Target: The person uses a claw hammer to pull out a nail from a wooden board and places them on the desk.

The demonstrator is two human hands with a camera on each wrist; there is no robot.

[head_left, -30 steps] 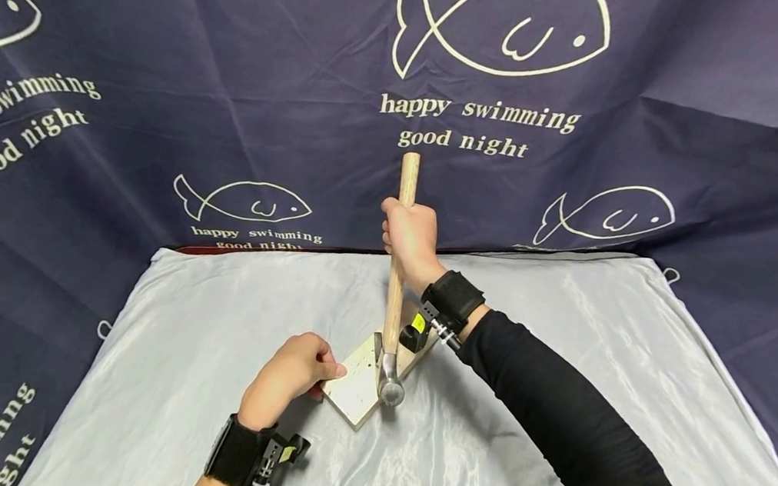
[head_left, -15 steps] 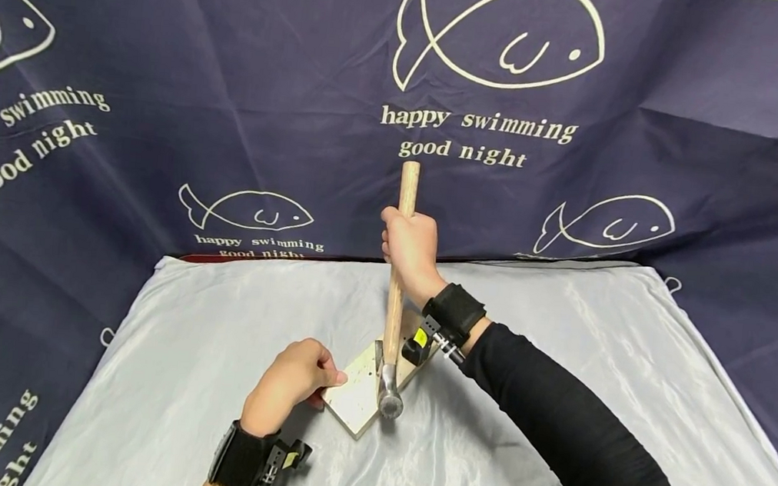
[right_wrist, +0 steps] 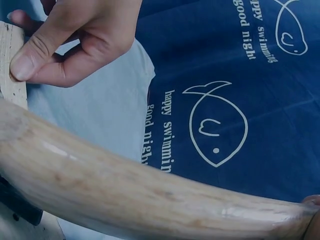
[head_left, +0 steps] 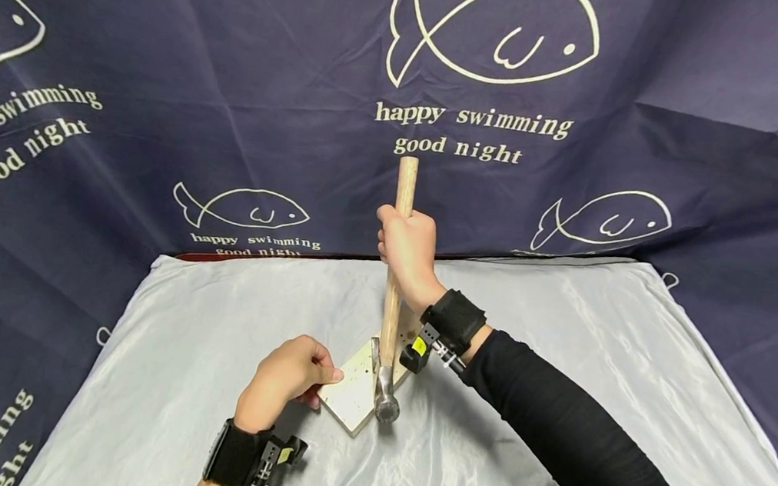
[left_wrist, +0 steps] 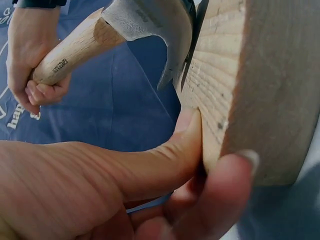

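My right hand (head_left: 408,248) grips the wooden handle of a claw hammer (head_left: 390,328), its handle end up and its steel head low over a pale wooden board (head_left: 352,396). In the left wrist view the hammer's claw (left_wrist: 172,60) sits against the board's face; whether a nail is in it cannot be seen. My left hand (head_left: 290,373) pinches the board's near left edge, thumb on the top face and a finger on the side. Small dark holes or specks dot the board. In the right wrist view the hammer handle (right_wrist: 150,192) crosses below my left hand.
A pale silvery cloth (head_left: 215,320) covers the table. Behind it hangs a dark blue curtain (head_left: 341,154) with printed fish and words. Each wrist wears a black strap with a small camera mount (head_left: 287,450).
Both hands keep their holds, and the hammer stays on the board with hardly any motion. The whole head view shifts slightly down, then a little back up and left.
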